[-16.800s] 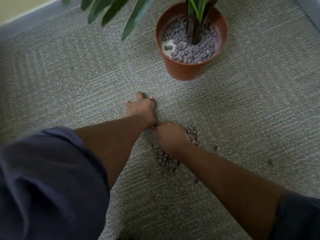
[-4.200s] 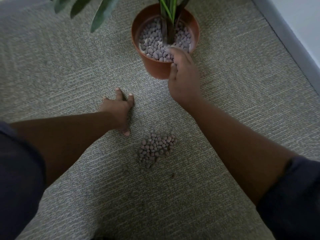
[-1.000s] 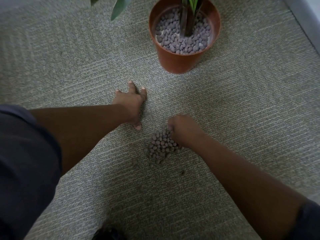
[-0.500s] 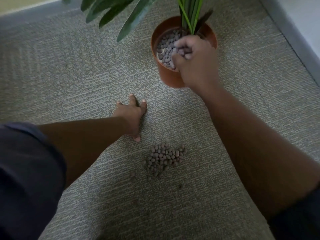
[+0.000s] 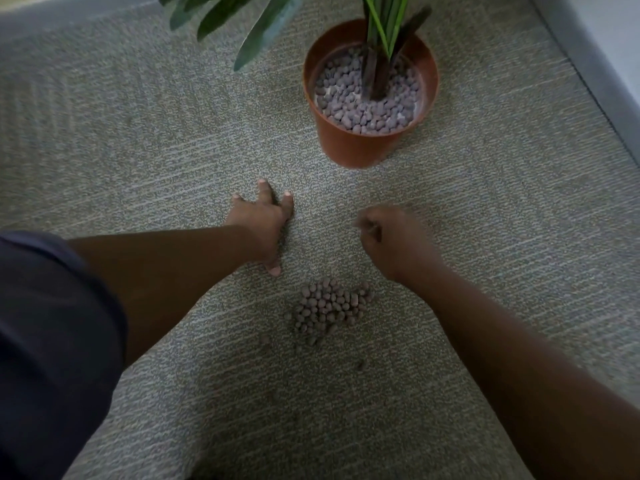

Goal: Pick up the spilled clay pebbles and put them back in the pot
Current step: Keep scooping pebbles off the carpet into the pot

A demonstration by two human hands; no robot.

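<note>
Head view suggests the curled, seemingly empty right hand (image 5: 391,240) should scoop the pebble pile (image 5: 329,310) below the pot (image 5: 360,147), left hand (image 5: 263,220) spread flat on carpet.

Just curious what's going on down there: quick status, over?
Left hand flat on carpet. Right hand curled, contents unseen. Pebble pile remains, short of pot. Path clear.

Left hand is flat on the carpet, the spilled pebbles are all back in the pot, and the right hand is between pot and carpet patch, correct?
Not quite. A pile of spilled pebbles still lies on the carpet, as the head view shows. The left hand is flat on the carpet, and the right hand is between the pot and the pile.
</note>
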